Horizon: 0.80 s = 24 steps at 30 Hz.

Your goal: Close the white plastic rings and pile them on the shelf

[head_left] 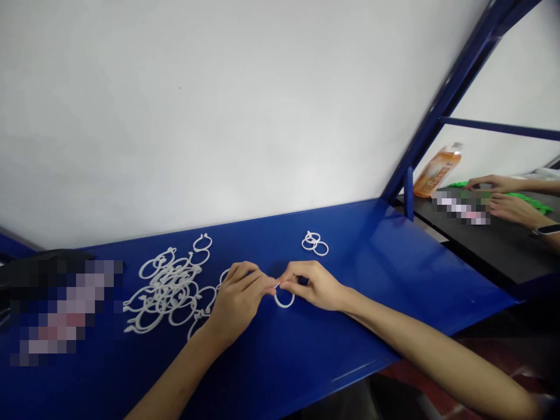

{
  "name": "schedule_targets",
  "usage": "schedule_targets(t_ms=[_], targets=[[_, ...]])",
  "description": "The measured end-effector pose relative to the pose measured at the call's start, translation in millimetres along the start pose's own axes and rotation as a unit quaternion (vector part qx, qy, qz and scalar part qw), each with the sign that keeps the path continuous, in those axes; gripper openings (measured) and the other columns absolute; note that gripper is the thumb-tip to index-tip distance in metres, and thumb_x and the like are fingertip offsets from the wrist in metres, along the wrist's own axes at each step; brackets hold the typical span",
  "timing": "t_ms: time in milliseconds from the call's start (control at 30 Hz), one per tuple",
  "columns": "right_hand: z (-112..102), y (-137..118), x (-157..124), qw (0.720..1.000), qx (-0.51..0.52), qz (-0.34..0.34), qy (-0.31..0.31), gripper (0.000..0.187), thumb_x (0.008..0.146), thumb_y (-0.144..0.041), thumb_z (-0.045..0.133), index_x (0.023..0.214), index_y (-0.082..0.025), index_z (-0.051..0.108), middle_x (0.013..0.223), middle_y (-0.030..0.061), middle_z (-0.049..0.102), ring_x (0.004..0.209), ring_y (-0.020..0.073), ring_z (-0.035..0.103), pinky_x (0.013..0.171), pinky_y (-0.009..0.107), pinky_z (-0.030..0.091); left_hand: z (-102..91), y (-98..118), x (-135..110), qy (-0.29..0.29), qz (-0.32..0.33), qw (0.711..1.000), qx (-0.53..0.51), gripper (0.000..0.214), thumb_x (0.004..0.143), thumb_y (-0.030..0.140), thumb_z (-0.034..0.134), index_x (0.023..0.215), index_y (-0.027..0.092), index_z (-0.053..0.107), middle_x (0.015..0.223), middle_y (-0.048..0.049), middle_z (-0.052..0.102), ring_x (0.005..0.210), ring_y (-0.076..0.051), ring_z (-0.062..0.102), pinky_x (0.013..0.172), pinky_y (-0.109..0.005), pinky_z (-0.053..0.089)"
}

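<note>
Left hand (240,294) and right hand (315,286), mine: both pinch one white ring (284,306) at its top, seemingly working it, needing even pressure.

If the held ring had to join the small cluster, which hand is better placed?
Probably the right hand: it pinches the ring and sits closer to the small cluster. The left hand, also at the ring, is beside the big pile.

Smooth, plastic-looking white rings (172,286) and a glossy blue tabletop (345,326), seemingly painted metal, catch the room's light beside a matt wall (262,116), a see-through plastic bottle (437,172) and a dull black tabletop (485,248).
</note>
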State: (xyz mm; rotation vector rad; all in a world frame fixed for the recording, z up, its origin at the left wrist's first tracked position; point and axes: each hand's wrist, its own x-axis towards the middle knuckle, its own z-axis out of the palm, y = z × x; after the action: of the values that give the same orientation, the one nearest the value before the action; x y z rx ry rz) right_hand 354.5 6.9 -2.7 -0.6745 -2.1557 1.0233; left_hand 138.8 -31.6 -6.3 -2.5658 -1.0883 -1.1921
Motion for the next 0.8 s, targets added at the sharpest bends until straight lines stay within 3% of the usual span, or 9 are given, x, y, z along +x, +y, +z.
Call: schedule_targets(t_ms=[233, 433, 533, 700, 800], targets=[[1, 0, -4, 0.998, -0.026, -0.054, -0.004, 0.017, 0.097, -0.029, 0.060, 0.095, -0.016, 0.070, 0.079, 0.0021, 0.064, 0.067, 0.0107, 0.058, 0.063, 0.022, 0.046, -0.3, 2, 2, 0.012, 0.002, 1.000, -0.022, 0.022, 0.098, 0.015, 0.051, 0.081, 0.021, 0.065, 0.073, 0.0034, 0.070, 0.082, -0.016, 0.056, 0.079, -0.030, 0.042], [-5, -5, 6, 0.999, -0.015, 0.040, 0.011, 0.017, 0.094, -0.033, 0.063, 0.093, -0.017, 0.069, 0.070, -0.0027, 0.059, 0.057, 0.0084, 0.048, 0.055, 0.021, 0.040, -2.7, -4, 1, -0.030, -0.007, 0.999, 0.042, 0.019, 0.098, 0.020, 0.053, 0.104, 0.024, 0.070, 0.088, 0.0007, 0.076, 0.089, -0.018, 0.060, 0.084, -0.033, 0.045], [-24, 5, 9, 0.997, -0.030, 0.050, 0.053, 0.016, 0.094, -0.034, 0.064, 0.093, -0.018, 0.069, 0.072, -0.0011, 0.063, 0.060, 0.0104, 0.053, 0.058, 0.023, 0.042, -5.8, -11, 0, -0.051, -0.042, 0.995, 0.069, 0.025, 0.097, 0.026, 0.054, 0.118, 0.023, 0.066, 0.104, -0.0034, 0.075, 0.098, -0.020, 0.062, 0.092, -0.037, 0.046], [-70, 48, 12, 0.965, -0.161, 0.030, 0.203, 0.015, 0.093, -0.033, 0.063, 0.089, -0.018, 0.067, 0.091, 0.0040, 0.068, 0.076, 0.0144, 0.060, 0.073, 0.029, 0.049, -16.6, -39, -7, -0.100, -0.161, 0.975, 0.114, 0.029, 0.093, 0.019, 0.047, 0.112, 0.023, 0.068, 0.108, -0.0056, 0.073, 0.102, -0.024, 0.062, 0.093, -0.043, 0.047], [-84, 72, 16, 0.957, -0.200, 0.059, 0.201, 0.014, 0.092, -0.030, 0.062, 0.086, -0.018, 0.066, 0.088, 0.0032, 0.068, 0.075, 0.0141, 0.061, 0.073, 0.028, 0.048, -23.2, -53, -13, -0.161, -0.206, 0.957, 0.124, 0.034, 0.087, 0.015, 0.045, 0.111, 0.023, 0.069, 0.110, -0.0057, 0.072, 0.104, -0.026, 0.062, 0.094, -0.045, 0.046]])
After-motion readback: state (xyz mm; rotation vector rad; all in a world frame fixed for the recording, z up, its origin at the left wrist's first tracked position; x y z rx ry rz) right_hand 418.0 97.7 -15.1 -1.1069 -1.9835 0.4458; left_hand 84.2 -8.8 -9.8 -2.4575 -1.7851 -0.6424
